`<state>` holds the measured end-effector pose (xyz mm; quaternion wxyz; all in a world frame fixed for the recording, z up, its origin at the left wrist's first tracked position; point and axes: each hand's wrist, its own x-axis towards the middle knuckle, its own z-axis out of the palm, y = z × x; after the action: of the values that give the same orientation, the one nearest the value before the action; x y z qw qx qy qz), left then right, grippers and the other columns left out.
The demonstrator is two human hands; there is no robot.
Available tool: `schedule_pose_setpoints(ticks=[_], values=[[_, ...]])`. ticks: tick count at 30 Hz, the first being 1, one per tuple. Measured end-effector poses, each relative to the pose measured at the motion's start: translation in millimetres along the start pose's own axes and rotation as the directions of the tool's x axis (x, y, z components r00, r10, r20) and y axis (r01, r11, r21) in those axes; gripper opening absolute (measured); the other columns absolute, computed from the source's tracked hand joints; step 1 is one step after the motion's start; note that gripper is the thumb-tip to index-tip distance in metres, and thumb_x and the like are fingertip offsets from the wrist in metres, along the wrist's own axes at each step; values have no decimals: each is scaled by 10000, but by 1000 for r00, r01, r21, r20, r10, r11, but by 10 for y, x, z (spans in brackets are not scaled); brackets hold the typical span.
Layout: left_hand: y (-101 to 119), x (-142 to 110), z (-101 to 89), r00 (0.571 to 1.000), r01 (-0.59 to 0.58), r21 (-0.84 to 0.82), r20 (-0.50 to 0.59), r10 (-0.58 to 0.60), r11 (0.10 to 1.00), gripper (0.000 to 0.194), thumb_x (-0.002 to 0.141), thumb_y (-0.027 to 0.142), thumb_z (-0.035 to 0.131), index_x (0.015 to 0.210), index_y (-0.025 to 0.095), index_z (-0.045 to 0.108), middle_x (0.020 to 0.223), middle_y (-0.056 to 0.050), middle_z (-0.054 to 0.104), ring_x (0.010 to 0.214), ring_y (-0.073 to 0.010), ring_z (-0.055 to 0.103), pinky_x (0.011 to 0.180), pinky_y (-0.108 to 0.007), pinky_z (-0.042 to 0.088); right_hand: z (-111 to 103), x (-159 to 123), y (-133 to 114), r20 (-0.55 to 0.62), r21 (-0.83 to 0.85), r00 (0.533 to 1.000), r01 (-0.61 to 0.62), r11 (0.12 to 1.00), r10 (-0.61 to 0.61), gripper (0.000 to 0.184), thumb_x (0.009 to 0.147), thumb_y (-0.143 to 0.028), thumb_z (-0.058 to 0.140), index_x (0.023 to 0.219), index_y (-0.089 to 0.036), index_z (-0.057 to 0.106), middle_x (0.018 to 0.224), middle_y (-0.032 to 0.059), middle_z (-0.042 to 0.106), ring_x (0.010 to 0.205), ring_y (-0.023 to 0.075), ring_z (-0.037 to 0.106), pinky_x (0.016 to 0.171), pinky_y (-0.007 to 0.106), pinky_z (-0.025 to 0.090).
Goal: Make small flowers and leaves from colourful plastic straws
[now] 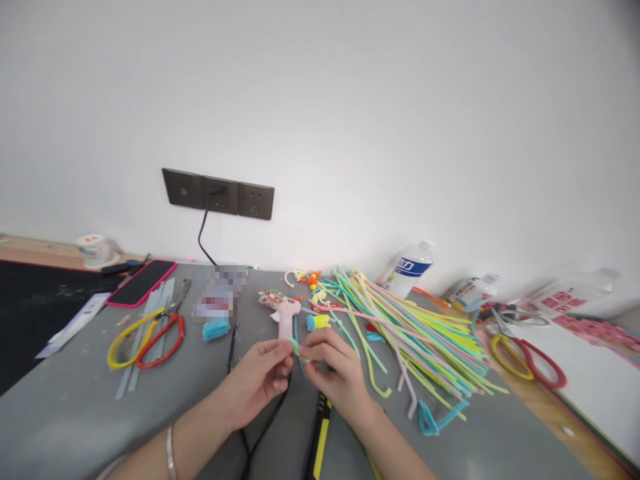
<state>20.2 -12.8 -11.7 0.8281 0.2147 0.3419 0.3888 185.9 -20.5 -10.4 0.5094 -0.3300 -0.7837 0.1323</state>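
Observation:
Between my fingertips is a short, curled green pipe cleaner (294, 346). My left hand (260, 377) pinches it with thumb and forefinger. From the other side my right hand (336, 370) grips it, fingers curled and partly covering it. Just beyond the hands lies a pink hot glue gun (287, 317) with a dark cord. A yellow and blue bundle of pipe cleaner (318, 323) rests behind my right hand. Under my right wrist runs a black and yellow tool (320, 440), perhaps a utility knife; its upper end is hidden.
Many pastel pipe cleaners (420, 333) spread to the right, with a bent blue one (440, 421) in front. White bottles (407, 268) stand by the wall. Scissors (173, 340), glue sticks (153, 333) and a pink-edged phone (143, 283) lie left; more scissors (527, 360) lie right.

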Motion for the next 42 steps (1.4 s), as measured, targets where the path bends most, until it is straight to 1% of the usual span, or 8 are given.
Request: schedule_pose_setpoints(ticks=[4,7,18,22,27,33,38,42], values=[[2,-8,-1,1000,-3,35,27,2,999,364,537,350,917,655,113,667,578,32,526,509,-39,400,409,-130,264,-27,-4,-9,63,-157,993,105,982,-96,195,848,-55,538,859,-236,609,806,46,621,694,154,595,594,271,475],[5,0,-8,999,-35,92,44,31,995,371,553,373,907,656,109,668,576,31,512,512,-42,381,409,-136,243,-28,8,-16,76,-147,993,99,984,-89,187,854,-60,535,838,-235,600,786,37,608,680,150,587,592,269,469],[67,29,-49,980,-194,323,109,167,926,392,600,466,853,649,114,688,562,18,544,497,-52,355,449,-175,229,3,2,-6,46,297,978,-207,932,202,58,857,-173,655,850,-214,695,783,38,616,702,161,570,582,271,413],[117,40,-90,957,-282,480,198,210,831,386,685,494,781,652,119,697,555,15,565,498,-64,365,477,-192,249,-9,25,9,132,440,946,-324,837,297,48,832,-246,709,815,-206,689,787,38,629,722,169,564,610,277,408],[236,-8,-88,929,-363,629,299,216,688,362,714,473,745,615,128,697,553,9,590,562,-102,451,544,-211,314,-14,20,22,327,613,885,-466,638,332,121,819,-286,727,817,-193,650,805,25,597,734,159,575,654,278,422],[302,-32,-85,940,-312,674,321,116,670,306,712,413,761,604,132,709,552,9,608,593,-118,499,595,-218,364,-9,-24,25,475,666,808,-589,458,349,208,789,-223,760,887,-200,577,822,-8,576,710,121,570,646,245,409],[304,-23,-132,926,-263,657,378,-7,706,284,706,402,775,647,127,735,580,0,636,595,-117,523,605,-217,380,-21,-22,-8,559,632,772,-633,446,304,250,805,-213,743,1017,-199,611,864,5,591,743,119,573,678,246,418],[294,-3,-145,947,-264,676,316,52,688,280,689,400,785,634,130,732,561,3,632,587,-113,513,578,-211,354,-12,-11,-25,507,596,798,-598,537,326,160,837,-256,707,970,-183,656,857,19,589,759,141,584,704,274,430]])
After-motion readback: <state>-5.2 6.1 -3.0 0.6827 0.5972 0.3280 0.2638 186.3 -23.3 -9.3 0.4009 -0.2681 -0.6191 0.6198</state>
